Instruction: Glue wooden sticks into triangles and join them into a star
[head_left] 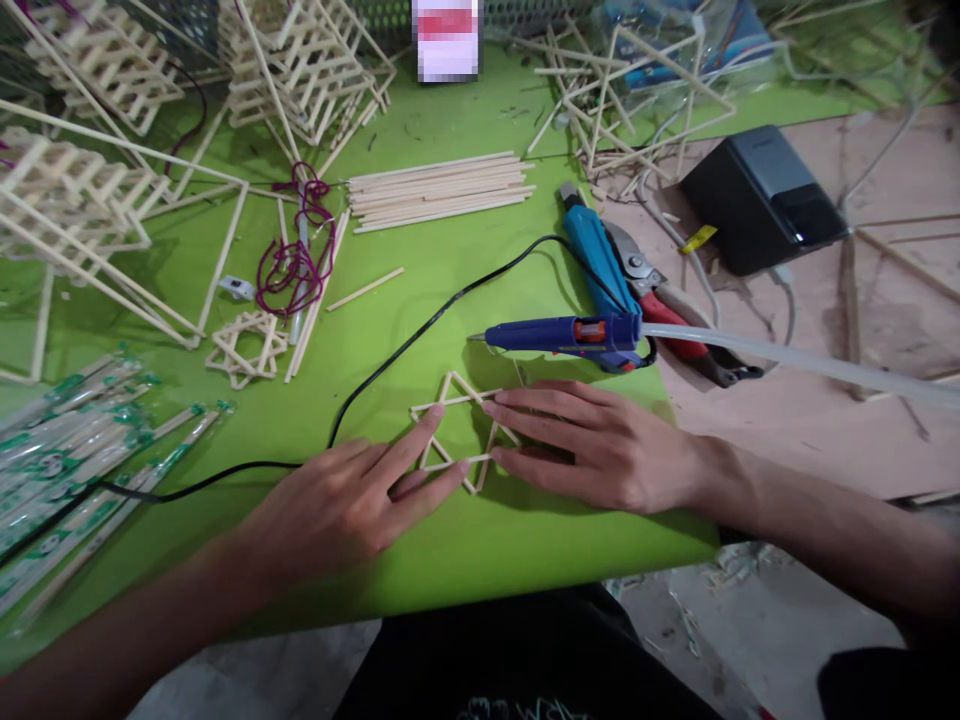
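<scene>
A six-pointed star made of thin wooden sticks [457,464] lies flat on the green tabletop between my hands. My left hand [352,500] rests at its left side, two outstretched fingertips pressing on its upper-left and lower sticks. From the right, my right hand [600,445] lies flat with fingers spread, its fingertips touching the star's right corners. Neither hand is closed round anything; both thumbs are largely hidden. Just beyond the star, a blue hot glue gun [562,335] lies on its side with its nozzle pointing left and a glue stick in its back end.
A bundle of bare sticks [442,195], purple string [296,265] and a small stick star [247,350] lie farther back. Wrapped chopsticks [82,460] are at left, below stacked stick lattices [75,200]. Red-handled pruning shears [675,310] and a black box [765,200] stand right. A black cord [450,300] crosses the table.
</scene>
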